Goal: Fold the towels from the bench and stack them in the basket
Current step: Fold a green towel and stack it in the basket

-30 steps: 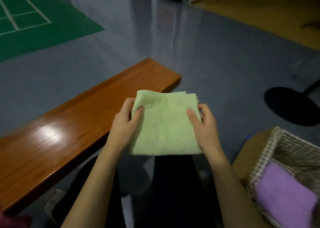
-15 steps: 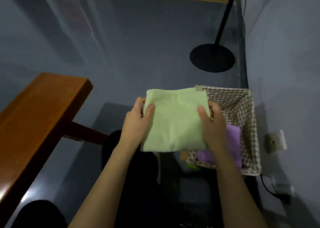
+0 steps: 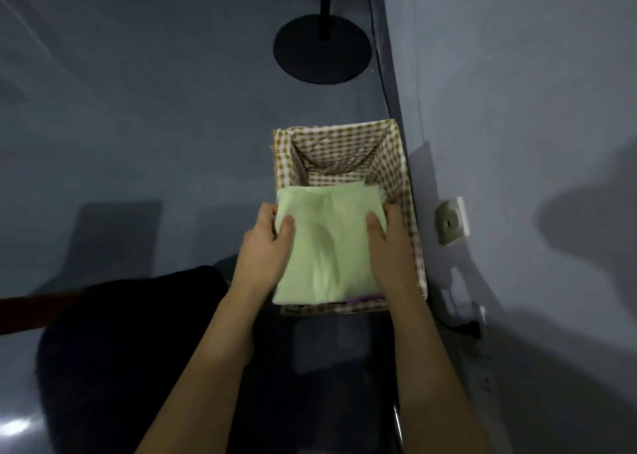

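Note:
A folded light green towel is held flat over the near half of the basket, a rectangular wicker one lined with brown-and-white checked cloth. My left hand grips the towel's left edge, thumb on top. Along the right edge my right hand grips it the same way. A thin strip of a purple towel shows under the green one's near edge. The rest of the basket's contents are hidden by the green towel.
The basket stands on the grey floor against a grey wall on the right. A wall socket and cables sit just right of it. A black round stand base lies beyond. A dark edge of the bench shows at left.
My view has swung from the bench to the basket. Both hands have carried the green towel rightward and down over the basket, covering the purple towel.

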`<state>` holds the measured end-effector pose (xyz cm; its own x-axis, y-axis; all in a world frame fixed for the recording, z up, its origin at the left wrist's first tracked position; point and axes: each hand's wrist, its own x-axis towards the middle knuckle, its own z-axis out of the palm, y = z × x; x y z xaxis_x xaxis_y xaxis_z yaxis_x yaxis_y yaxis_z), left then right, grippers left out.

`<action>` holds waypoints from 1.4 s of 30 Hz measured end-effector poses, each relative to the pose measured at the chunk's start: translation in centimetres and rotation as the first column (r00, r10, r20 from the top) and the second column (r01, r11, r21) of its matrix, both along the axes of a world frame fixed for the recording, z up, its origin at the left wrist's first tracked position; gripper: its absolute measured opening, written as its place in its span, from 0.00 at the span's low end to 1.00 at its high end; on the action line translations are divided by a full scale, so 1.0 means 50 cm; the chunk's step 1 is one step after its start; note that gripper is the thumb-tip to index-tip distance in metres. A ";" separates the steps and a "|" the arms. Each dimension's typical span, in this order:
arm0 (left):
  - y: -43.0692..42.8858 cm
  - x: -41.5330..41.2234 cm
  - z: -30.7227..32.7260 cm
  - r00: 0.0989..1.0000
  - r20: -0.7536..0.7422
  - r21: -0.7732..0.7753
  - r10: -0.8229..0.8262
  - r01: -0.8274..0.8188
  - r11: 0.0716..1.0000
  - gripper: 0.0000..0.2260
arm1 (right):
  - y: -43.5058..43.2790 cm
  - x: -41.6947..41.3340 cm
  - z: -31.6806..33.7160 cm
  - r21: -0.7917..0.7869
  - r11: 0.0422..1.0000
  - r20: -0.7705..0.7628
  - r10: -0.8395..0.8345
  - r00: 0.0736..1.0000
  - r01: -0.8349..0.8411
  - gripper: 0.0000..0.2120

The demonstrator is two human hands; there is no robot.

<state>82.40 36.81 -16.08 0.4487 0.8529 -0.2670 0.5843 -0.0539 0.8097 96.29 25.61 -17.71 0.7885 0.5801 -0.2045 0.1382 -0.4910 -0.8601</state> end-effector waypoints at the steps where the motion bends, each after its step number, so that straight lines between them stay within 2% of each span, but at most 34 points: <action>1: 0.001 0.008 -0.014 1.000 -0.024 0.001 -0.018 0.018 1.000 0.07 | -0.005 0.008 -0.009 -0.035 0.999 0.004 0.001 1.000 -0.001 0.18; 5: 0.002 0.029 -0.064 0.996 -0.057 -0.017 -0.066 0.065 0.998 0.10 | -0.021 0.040 -0.038 -0.102 0.994 0.051 -0.023 0.998 0.028 0.16; 10: -0.001 0.041 -0.113 0.996 -0.085 -0.027 -0.028 0.025 0.999 0.12 | -0.024 0.063 -0.083 -0.136 0.991 0.059 -0.010 0.998 0.018 0.15; 13: -0.003 0.047 -0.147 0.990 -0.141 -0.073 -0.019 0.008 0.997 0.14 | -0.034 0.066 -0.120 -0.196 0.981 0.026 0.014 1.000 -0.009 0.15; 16: -0.005 0.049 -0.175 0.981 -0.193 -0.049 -0.013 0.004 0.999 0.12 | -0.043 0.068 -0.159 -0.270 0.961 -0.027 0.050 0.998 -0.056 0.15; 19: -0.003 0.049 -0.190 0.969 -0.246 -0.025 -0.017 0.011 1.000 0.11 | -0.047 0.071 -0.189 -0.269 0.961 -0.088 0.042 0.995 -0.064 0.14; 25: -0.007 0.053 -0.196 0.991 -0.112 0.076 0.073 -0.065 0.995 0.08 | -0.031 0.072 -0.190 -0.135 0.991 -0.008 -0.004 1.000 0.003 0.13; 32: -0.013 0.061 -0.193 0.995 0.005 0.117 0.104 -0.104 0.988 0.05 | -0.033 0.066 -0.199 -0.095 0.994 0.018 -0.057 0.998 0.058 0.16; 34: -0.013 0.065 -0.201 0.996 -0.032 0.124 0.084 -0.079 0.989 0.06 | -0.033 0.072 -0.203 -0.109 0.993 0.016 -0.047 0.999 0.048 0.15; 39: -0.028 0.052 -0.233 0.975 -0.223 0.288 0.020 0.047 0.956 0.09 | -0.028 0.087 -0.229 -0.329 0.941 -0.050 0.071 0.996 -0.083 0.15; 42: -0.027 0.051 -0.229 0.965 -0.263 0.287 0.018 0.061 0.956 0.09 | -0.020 0.094 -0.221 -0.390 0.916 -0.025 0.095 0.995 -0.097 0.16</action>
